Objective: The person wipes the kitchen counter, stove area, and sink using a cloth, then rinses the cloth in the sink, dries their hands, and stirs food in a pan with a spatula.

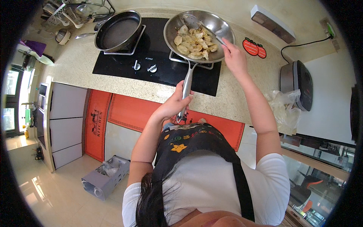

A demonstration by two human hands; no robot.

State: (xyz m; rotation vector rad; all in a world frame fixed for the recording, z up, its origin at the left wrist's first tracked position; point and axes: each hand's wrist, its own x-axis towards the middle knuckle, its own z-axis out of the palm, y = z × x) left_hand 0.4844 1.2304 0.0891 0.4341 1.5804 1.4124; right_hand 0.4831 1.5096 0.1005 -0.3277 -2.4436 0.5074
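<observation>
My left hand is wrapped around the long metal handle of a stainless steel wok on the right burner. Inside the wok lies a heap of dumplings, pale with some browned patches. My right hand grips the handle of a metal ladle or spatula at the wok's right rim. The tool's broad head rests at the far left of the wok, just behind the dumplings; its exact shape is hard to tell.
A black frying pan sits on the left burner of the black gas hob. Tomato-shaped trivets, a dark countertop appliance and a plastic bag are on the right. Utensils stand at back left.
</observation>
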